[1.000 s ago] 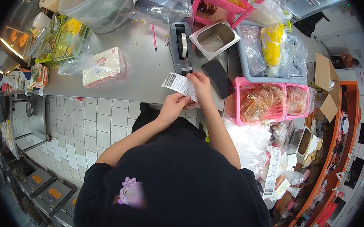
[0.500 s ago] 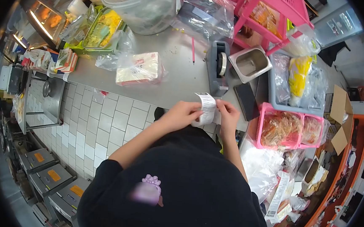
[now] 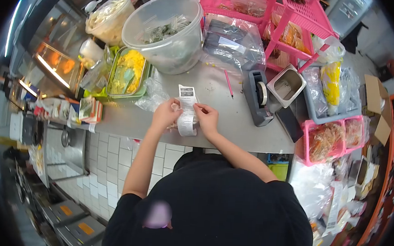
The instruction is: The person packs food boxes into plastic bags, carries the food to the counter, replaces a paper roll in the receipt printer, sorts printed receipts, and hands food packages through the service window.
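Note:
A long white printed receipt [image 3: 186, 123] curls between my two hands over the near part of the steel table [image 3: 224, 129]. My left hand [image 3: 164, 115] is closed at its left edge, with some crinkled clear plastic showing around the fingertips. On the opposite edge, my right hand [image 3: 207, 119] pinches the paper between thumb and fingers. A clear plastic bag [image 3: 153, 94] lies just beyond my left hand; what sits beneath the hands and paper is mostly hidden. To the right stands a grey tape dispenser [image 3: 258, 100], and a pink pen [image 3: 228, 83] lies before it.
Farther back are a large clear tub [image 3: 164, 38] with dark green contents and a tray of yellow food [image 3: 128, 72]. A metal container [image 3: 287, 86], a black phone [image 3: 289, 124] and pink baskets [image 3: 325, 143] stand at right. Pink racks [image 3: 299, 34] rise behind.
Both hands have moved left and forward with the receipt, from the table's front edge to over the tabletop. The view has shifted, and the wrapped package seen before is now largely hidden.

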Available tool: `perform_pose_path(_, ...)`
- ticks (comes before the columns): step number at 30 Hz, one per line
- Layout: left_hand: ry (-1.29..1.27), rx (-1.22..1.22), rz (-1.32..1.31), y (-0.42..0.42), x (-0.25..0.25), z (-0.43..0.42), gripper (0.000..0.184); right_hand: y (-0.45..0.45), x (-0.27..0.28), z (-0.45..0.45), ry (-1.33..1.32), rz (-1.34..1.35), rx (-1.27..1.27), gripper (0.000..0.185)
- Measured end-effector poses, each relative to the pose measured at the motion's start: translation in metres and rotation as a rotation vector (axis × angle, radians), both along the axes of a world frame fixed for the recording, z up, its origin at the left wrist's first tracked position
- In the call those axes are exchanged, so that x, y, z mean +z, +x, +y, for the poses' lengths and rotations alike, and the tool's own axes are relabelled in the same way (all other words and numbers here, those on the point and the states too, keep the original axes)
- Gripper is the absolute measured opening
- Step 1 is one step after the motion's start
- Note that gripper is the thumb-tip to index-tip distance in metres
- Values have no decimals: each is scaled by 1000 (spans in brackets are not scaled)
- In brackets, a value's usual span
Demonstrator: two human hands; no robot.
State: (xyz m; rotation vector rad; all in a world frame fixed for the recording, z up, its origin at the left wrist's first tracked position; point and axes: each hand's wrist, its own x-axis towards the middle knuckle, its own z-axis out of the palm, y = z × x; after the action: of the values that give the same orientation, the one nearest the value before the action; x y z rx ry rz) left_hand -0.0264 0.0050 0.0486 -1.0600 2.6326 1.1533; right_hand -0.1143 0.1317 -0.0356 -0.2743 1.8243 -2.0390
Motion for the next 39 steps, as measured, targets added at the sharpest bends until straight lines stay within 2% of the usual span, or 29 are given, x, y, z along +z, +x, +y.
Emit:
perform_pose_path(1, 4, -23, -11, 1, -3, 3, 30, 3, 1, 2, -17, -88, -10, 17)
perform_pose_path(3, -450, -5, 50, 8, -8, 12, 31, 14, -4, 4, -15, -188, -32, 16)
perform_pose_path(5, -363, 10, 49, 12, -12, 11, 32, 13, -7, -2, 86, 110, -148, 22)
perform_pose_path(6, -289, 38, 45, 13, -12, 10, 34, 13, -8, -6, 96, 113, -159, 22)
perform_pose_path(7, -282, 26, 48, 15, -8, 8, 34, 13, -6, -12, 91, 34, -280, 27)
perform_pose_path(8, -175, 24, 53, 18, -1, 5, 30, 14, -6, -17, 85, -47, -404, 33)
perform_pose_path(9, -68, 16, 58, 20, 2, 2, 27, 14, -7, -20, 89, -47, -424, 33)
perform_pose_path(11, -139, -43, 38, 23, 0, -8, 28, 7, -10, -10, 70, -237, -87, 46)
perform_pose_path(14, -240, -138, 87, 15, -9, -17, 33, -12, -4, 2, 82, -490, 170, 34)
perform_pose_path(15, -209, -133, -3, 13, -9, -18, 33, -19, -2, 12, 84, -570, 252, 30)
perform_pose_path(17, -251, -222, 25, 15, -8, -18, 39, -26, -9, 29, 157, -585, 171, 21)
perform_pose_path(19, -325, -281, 160, 28, -12, -26, 49, -18, -4, 34, 268, -270, 6, 21)
perform_pose_path(21, -111, -242, 28, 38, 27, -20, 59, 0, 25, 33, 460, 226, -294, 28)
perform_pose_path(22, -102, -274, 45, 39, 22, -18, 59, 7, 34, 29, 440, 417, -305, 30)
perform_pose_path(23, -245, -252, 206, 41, 16, -15, 55, 13, 42, 25, 418, 607, -301, 32)
perform_pose_path(24, -389, -220, 364, 45, 12, -13, 51, 18, 57, 21, 382, 689, -150, 33)
perform_pose_path(25, -390, -236, 374, 44, 4, -12, 51, 23, 69, 15, 341, 767, 0, 33)
perform_pose_path(27, -226, -311, 802, 37, -8, -11, 36, 30, 74, -4, 177, 999, 103, 30)
perform_pose_path(28, -220, -383, 854, 32, 8, 2, 29, 33, 66, -10, 174, 1008, 84, 30)
perform_pose_path(30, -187, -498, 857, 36, 41, 27, 29, 27, 52, -9, 275, 1042, 303, 23)
perform_pose_path(31, -150, -600, 844, 35, 57, 36, 28, 25, 64, 7, 276, 1066, 283, 23)
perform_pose_path(32, -216, -676, 868, 31, 67, 41, 25, 31, 88, 37, 231, 1045, 141, 20)
perform_pose_path(33, -338, -752, 1089, 28, 91, 57, 23, 40, 115, 72, 185, 1020, 2, 18)
perform_pose_path(34, -458, -821, 1311, 24, 121, 80, 23, 49, 143, 113, 203, 982, 35, 23)
perform_pose_path(36, -230, -799, 1626, 21, 171, 124, 24, 71, 172, 198, 367, 971, -61, 28)
perform_pose_path(37, -167, -703, 1811, 11, 184, 141, 25, 88, 184, 243, 461, 945, -150, 31)
perform_pose_path(38, 37, -466, 1881, -2, 189, 160, 28, 108, 197, 287, 553, 913, -239, 35)
perform_pose_path(39, 246, -219, 1918, -16, 193, 180, 33, 129, 213, 328, 614, 1096, -456, 22)
